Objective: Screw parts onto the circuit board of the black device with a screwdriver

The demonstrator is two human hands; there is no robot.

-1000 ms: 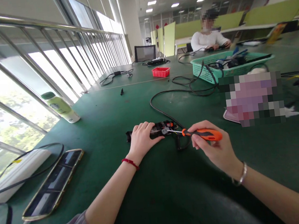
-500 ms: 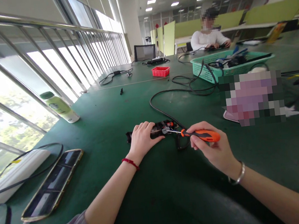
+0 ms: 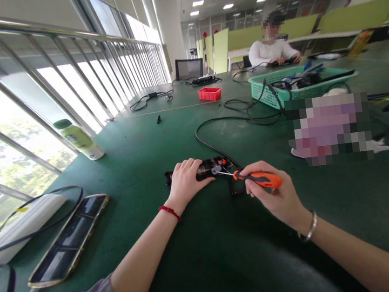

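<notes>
A black corded device [image 3: 206, 167], its inner parts and an orange piece exposed, lies on the green table [image 3: 138, 147]. My left hand [image 3: 185, 180] is wrapped over its left part and holds it against the table. In my right hand [image 3: 277, 193] is a screwdriver [image 3: 259, 179] with an orange and black handle, gripped between thumb and fingers. Its metal shaft points left, and the tip is at the device's exposed right part; exact contact is too small to tell. A black cable [image 3: 212, 146] runs from the device toward the back.
A phone [image 3: 68, 242] and a white bar-shaped object [image 3: 24, 226] lie at left, near a green bottle [image 3: 79, 140]. Farther back are a red tray [image 3: 210, 94] and a green basket [image 3: 266, 93] of tools and cables. Another person [image 3: 271, 50] sits across the table.
My right hand and the screwdriver have shifted slightly left and the handle sits a little lower. My left hand still holds the device in the same place.
</notes>
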